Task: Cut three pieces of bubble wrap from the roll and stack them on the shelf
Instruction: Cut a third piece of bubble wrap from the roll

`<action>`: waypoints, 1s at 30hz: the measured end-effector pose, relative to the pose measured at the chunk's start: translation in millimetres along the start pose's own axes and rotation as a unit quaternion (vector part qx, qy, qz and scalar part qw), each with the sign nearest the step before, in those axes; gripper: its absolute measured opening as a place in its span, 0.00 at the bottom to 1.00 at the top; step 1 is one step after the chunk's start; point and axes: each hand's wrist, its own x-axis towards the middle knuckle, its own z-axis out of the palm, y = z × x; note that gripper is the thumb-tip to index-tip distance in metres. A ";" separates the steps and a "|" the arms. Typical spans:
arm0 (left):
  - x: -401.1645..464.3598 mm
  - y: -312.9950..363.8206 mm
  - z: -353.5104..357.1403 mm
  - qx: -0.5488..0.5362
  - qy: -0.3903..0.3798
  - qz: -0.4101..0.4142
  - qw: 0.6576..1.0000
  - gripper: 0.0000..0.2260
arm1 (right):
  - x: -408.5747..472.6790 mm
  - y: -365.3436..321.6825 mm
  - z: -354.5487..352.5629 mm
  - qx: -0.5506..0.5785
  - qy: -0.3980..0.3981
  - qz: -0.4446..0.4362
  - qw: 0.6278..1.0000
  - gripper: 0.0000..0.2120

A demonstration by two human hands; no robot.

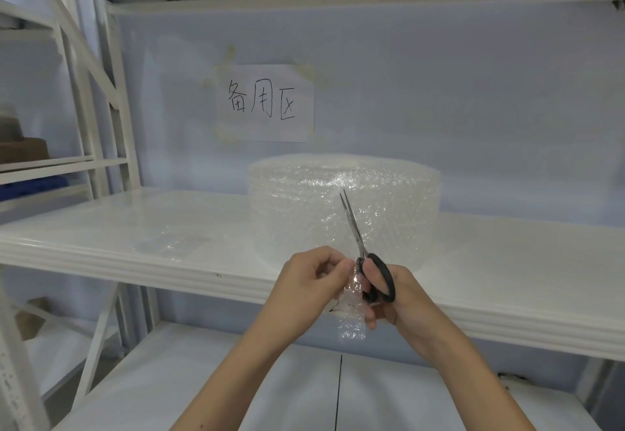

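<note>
Right hand (pixel 389 292) grips scissors (pixel 358 244), blades nearly closed; left hand (pixel 306 281) pinches bubble wrap strip (pixel 351 315), frame centre-bottom. Cutting step; next: sever cleanly, stack on shelf (pixel 135 254).

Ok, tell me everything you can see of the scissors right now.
The scissors have black looped handles and plain metal blades, seemingly steel. The right hand grips the handles, fingers through the loops. The blades point up and slightly left, nearly closed, with only a thin gap at the tips. They are held in the air in front of the bubble wrap roll, above the shelf edge. A strip of bubble wrap, pinched by the left hand, hangs beside the handles.
</note>
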 end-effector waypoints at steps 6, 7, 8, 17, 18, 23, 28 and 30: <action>-1.0 -2.5 -1.1 -0.007 -0.001 -0.007 1.000 0.07 | -0.8 -7.3 0.2 -0.023 0.006 0.008 1.000 0.18; -1.4 -2.8 -0.8 -0.010 -0.002 -0.008 1.000 0.07 | -0.1 -8.8 0.6 -0.025 0.006 0.008 1.000 0.18; -2.0 -3.2 -0.8 -0.013 -0.003 -0.009 1.000 0.07 | 0.5 -10.1 1.1 -0.028 0.008 0.007 1.000 0.18; -7.6 -0.8 -4.6 -0.012 -0.012 -0.016 1.000 0.08 | 0.2 -12.8 3.1 -0.044 0.026 0.008 0.999 0.19; -9.0 -0.8 -3.8 -0.011 -0.018 -0.016 1.000 0.08 | 0.3 -14.1 3.4 -0.045 0.025 0.008 0.999 0.19; -15.9 -1.8 -3.7 -0.040 0.006 -0.032 0.999 0.09 | -0.9 -26.1 7.6 -0.074 0.014 0.000 0.997 0.18; -15.3 -0.2 -15.3 -0.117 0.035 -0.061 0.991 0.07 | -8.9 -30.3 7.4 -0.055 0.074 -0.066 0.994 0.15; -13.4 0.4 -18.5 -0.129 0.040 -0.070 0.988 0.07 | -11.0 -30.2 2.4 -0.048 0.097 -0.070 0.992 0.20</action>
